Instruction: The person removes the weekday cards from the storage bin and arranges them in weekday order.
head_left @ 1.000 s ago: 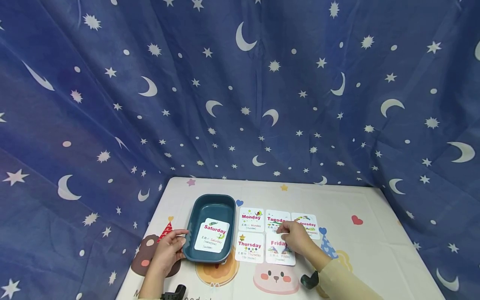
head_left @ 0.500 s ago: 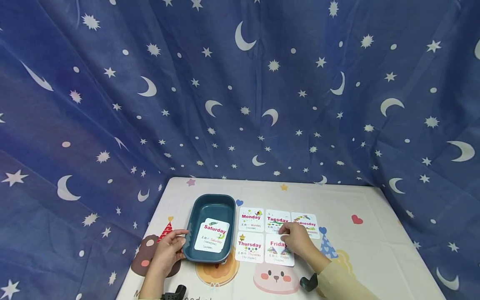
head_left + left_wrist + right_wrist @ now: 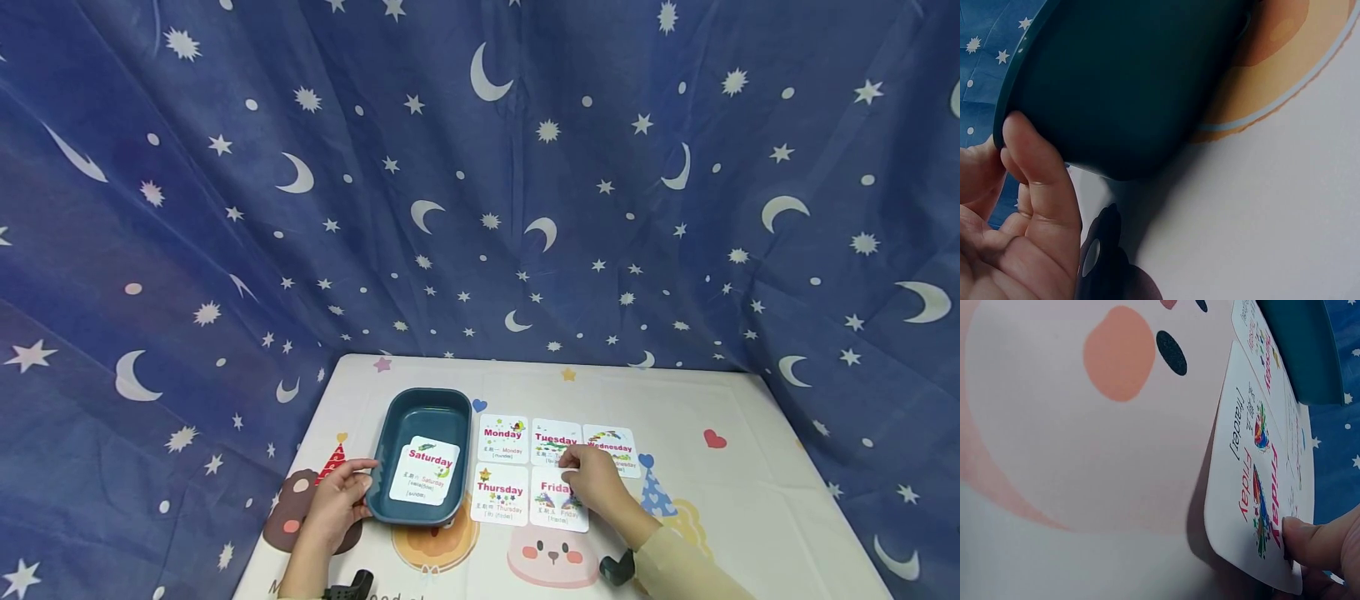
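Observation:
My left hand [image 3: 336, 504] pinches the left rim of a dark teal plastic tray [image 3: 420, 422]. In the left wrist view the tray's outer wall [image 3: 1116, 87] fills the upper part, with fingertips at its edge. A white Saturday card [image 3: 426, 463] lies in the tray, over another card that is mostly covered. My right hand [image 3: 600, 485] pinches the white Friday card [image 3: 557, 510] at its upper right corner, thumb on the printed face. In the right wrist view that corner of the Friday card [image 3: 1238, 500] casts a shadow, slightly raised off the tablecloth.
Behind the Friday card lie the Monday card [image 3: 503, 446], Tuesday card [image 3: 551, 428] and Wednesday card [image 3: 617, 433]; the Thursday card [image 3: 499, 508] lies at its left. The tablecloth [image 3: 735, 500] has cartoon prints. A blue starry curtain [image 3: 465, 275] hangs behind.
The Friday card has shifted very slightly left, closer to the Thursday card, with the right hand still on it. My left hand and the tray have stayed put.

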`<state>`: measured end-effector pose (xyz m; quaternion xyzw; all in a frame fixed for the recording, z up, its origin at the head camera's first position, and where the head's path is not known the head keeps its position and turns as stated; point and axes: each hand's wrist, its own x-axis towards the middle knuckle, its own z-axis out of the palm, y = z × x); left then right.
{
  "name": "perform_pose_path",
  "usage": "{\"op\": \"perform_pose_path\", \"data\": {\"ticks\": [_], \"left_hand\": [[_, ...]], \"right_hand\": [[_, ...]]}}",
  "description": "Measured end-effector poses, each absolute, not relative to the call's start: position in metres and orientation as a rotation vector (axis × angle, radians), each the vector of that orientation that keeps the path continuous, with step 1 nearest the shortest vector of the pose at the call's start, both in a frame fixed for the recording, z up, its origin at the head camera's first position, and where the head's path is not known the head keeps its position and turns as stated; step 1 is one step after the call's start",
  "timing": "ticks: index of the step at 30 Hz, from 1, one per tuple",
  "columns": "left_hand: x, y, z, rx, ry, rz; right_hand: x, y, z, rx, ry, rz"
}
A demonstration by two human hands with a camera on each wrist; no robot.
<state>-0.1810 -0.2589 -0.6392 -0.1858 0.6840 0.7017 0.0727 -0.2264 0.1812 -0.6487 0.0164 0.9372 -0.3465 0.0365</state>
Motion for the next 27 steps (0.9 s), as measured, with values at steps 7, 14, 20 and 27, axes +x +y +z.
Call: {"op": "perform_pose_path", "data": {"ticks": [7, 14, 20, 27], "left_hand": [[-0.1810, -0.2597, -0.6411, -0.554, 2.050, 2.118], [-0.1807, -0.2599, -0.6420, -0.540, 2.056, 2.125], [-0.1804, -0.2597, -0.6410, -0.531, 2.033, 2.144], [-0.1803, -0.2601, -0.6417, -0.528, 2.043, 2.138]], "right_hand": [[-0.2268, 0.1831, -0.6502, 0.012, 2.893, -1.033], [-0.2270, 0.1832, -0.6491, 0.012, 2.907, -1.024], [-0.2259, 0.1837, -0.6506, 0.017, 2.939, -1.006], [-0.2241, 0.1843, -0.6519, 0.015, 2.956, -0.994]]}}
